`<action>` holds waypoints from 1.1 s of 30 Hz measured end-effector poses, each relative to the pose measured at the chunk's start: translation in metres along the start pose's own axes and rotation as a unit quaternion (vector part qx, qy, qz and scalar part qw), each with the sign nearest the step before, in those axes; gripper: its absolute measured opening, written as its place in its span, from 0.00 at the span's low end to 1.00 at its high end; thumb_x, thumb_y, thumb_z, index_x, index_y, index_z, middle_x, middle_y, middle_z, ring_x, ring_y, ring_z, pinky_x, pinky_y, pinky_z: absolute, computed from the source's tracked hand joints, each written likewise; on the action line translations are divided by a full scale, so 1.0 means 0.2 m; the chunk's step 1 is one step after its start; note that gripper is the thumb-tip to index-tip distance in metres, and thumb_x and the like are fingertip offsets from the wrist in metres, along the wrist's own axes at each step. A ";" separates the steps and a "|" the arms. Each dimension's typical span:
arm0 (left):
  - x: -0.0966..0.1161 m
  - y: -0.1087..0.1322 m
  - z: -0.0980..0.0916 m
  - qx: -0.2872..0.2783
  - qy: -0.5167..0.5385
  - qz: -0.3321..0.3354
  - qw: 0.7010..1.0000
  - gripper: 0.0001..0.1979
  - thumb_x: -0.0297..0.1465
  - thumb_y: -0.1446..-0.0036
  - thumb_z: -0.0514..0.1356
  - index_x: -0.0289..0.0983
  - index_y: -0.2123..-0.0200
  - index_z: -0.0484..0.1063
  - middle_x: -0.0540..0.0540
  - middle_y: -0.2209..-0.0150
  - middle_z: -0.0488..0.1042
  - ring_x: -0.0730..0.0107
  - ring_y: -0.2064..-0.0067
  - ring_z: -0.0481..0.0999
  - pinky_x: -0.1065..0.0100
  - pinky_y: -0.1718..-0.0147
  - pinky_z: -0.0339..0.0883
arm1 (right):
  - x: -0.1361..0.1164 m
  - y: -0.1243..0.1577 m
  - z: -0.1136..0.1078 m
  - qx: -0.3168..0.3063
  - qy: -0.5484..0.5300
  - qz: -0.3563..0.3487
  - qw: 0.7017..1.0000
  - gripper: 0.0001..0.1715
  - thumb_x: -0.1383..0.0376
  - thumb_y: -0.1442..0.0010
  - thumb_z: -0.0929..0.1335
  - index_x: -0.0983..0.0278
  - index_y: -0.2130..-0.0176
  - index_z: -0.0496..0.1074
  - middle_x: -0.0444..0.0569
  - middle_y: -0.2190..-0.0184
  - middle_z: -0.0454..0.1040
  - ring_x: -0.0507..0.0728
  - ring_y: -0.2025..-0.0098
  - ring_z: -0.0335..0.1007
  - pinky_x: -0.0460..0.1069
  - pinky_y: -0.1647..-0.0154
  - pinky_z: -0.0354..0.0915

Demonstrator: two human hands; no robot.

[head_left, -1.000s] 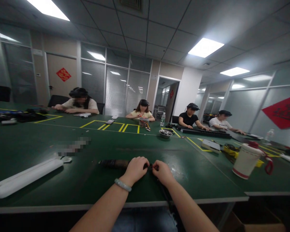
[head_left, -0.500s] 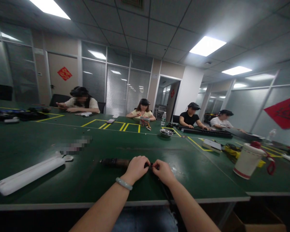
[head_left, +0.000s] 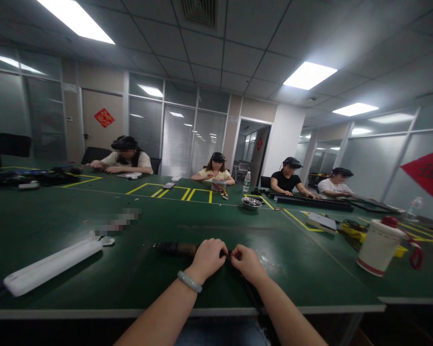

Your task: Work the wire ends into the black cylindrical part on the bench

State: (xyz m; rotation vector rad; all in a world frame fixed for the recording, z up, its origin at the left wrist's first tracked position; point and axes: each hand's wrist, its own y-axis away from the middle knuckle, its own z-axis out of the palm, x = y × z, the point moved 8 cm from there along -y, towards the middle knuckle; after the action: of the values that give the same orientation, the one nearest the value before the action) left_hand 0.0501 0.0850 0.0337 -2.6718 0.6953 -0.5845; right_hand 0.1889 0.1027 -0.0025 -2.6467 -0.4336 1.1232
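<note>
Grip unchanged: left hand [head_left: 210,258] closed over dark tool [head_left: 176,249], right hand [head_left: 246,262] apparently pinching dark cord [head_left: 251,292]; work stays at tool's end.

The left arm [head_left: 162,307] and right arm [head_left: 286,310] come up from the bottom and lean in. Just below the middle, the left hand [head_left: 209,258] curls over, and the right hand [head_left: 248,262] pinches just beside it.

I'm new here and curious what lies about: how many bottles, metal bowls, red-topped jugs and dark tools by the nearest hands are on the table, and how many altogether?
Bottles: 2
Metal bowl: 1
Red-topped jug: 1
Dark tool by the left hand: 1
Total: 5
</note>
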 end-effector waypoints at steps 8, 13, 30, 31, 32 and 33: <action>0.01 0.01 0.00 0.015 0.008 0.006 1.000 0.05 0.30 0.46 0.59 0.40 0.66 0.74 0.48 0.63 0.76 0.64 0.57 0.71 0.63 0.56 0.59 | 0.03 -0.01 0.01 0.003 -0.003 -0.004 1.000 0.04 0.66 0.48 0.67 0.64 0.70 0.72 0.44 0.75 0.75 0.50 0.73 0.67 0.43 0.72 0.59; 0.03 -0.02 0.02 0.030 0.001 0.001 1.000 0.04 0.31 0.45 0.59 0.41 0.66 0.74 0.49 0.63 0.76 0.63 0.58 0.71 0.63 0.56 0.59 | 0.06 -0.02 -0.01 0.017 0.001 0.010 1.000 0.04 0.65 0.47 0.67 0.64 0.70 0.71 0.44 0.75 0.75 0.50 0.73 0.68 0.43 0.72 0.59; 0.03 -0.01 0.03 0.014 0.017 0.001 1.000 0.07 0.35 0.41 0.57 0.42 0.63 0.73 0.49 0.60 0.75 0.64 0.56 0.71 0.63 0.55 0.59 | 0.05 -0.01 -0.03 0.019 0.019 0.024 0.999 0.04 0.64 0.46 0.67 0.63 0.70 0.71 0.43 0.75 0.75 0.50 0.73 0.68 0.43 0.73 0.57; 0.03 -0.02 0.03 0.015 0.020 0.002 1.000 0.07 0.34 0.42 0.57 0.42 0.63 0.73 0.49 0.61 0.76 0.64 0.56 0.71 0.63 0.55 0.59 | 0.05 -0.01 -0.03 0.021 0.021 0.023 0.999 0.04 0.65 0.46 0.67 0.63 0.70 0.71 0.43 0.75 0.75 0.50 0.73 0.68 0.43 0.73 0.57; 0.02 -0.02 0.03 0.015 0.021 0.002 1.000 0.07 0.34 0.42 0.57 0.41 0.63 0.73 0.48 0.61 0.76 0.64 0.56 0.71 0.63 0.55 0.59 | 0.04 -0.01 -0.03 0.022 0.023 0.022 0.999 0.04 0.65 0.47 0.67 0.63 0.70 0.71 0.43 0.75 0.75 0.50 0.74 0.68 0.43 0.73 0.57; 0.02 -0.02 0.03 0.015 0.022 0.002 1.000 0.07 0.34 0.42 0.57 0.41 0.63 0.73 0.48 0.61 0.76 0.64 0.56 0.71 0.64 0.55 0.59 | 0.04 -0.01 -0.03 0.025 0.025 0.022 0.999 0.03 0.65 0.47 0.67 0.63 0.70 0.71 0.43 0.75 0.75 0.50 0.74 0.68 0.43 0.73 0.57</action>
State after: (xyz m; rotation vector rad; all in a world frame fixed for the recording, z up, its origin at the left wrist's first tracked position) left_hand 0.0586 0.0873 0.0311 -2.6365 0.6978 -0.6488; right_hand 0.1995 0.1067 -0.0030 -2.6460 -0.3350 1.0649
